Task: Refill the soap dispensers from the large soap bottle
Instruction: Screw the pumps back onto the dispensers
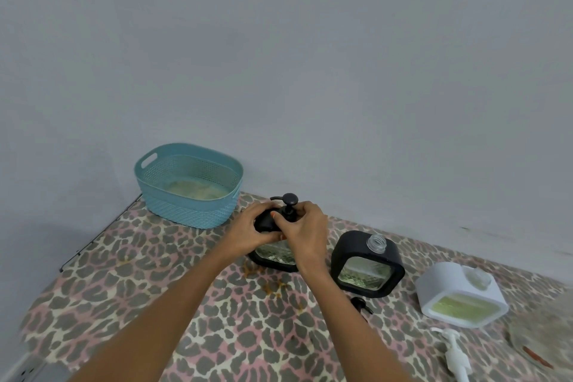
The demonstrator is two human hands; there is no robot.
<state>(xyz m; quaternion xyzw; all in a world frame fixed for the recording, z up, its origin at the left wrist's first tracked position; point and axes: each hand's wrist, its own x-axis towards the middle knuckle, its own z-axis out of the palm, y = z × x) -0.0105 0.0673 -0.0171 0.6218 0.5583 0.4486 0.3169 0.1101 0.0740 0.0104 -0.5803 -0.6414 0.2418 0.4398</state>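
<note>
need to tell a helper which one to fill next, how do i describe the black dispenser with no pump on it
On the leopard-print table, three squarish dispensers stand in a row right of the teal basket. Take the middle one, the open black dispenser between the pump-topped dispenser and the white dispenser. Alone among the black ones, it shows a bare clear threaded neck.

Your bench cloth (139, 288): leopard print, pink and grey, covering the whole top. Teal perforated basket (186, 211) stands at your far left corner, near the plain grey wall (279, 40). Something pale yellow lies in its bottom, identity unclear. Orange-brown stains (273, 284) mark the cloth mid-bench. A blurred pale object (542, 338) sits at your right edge and cannot be identified.
</note>
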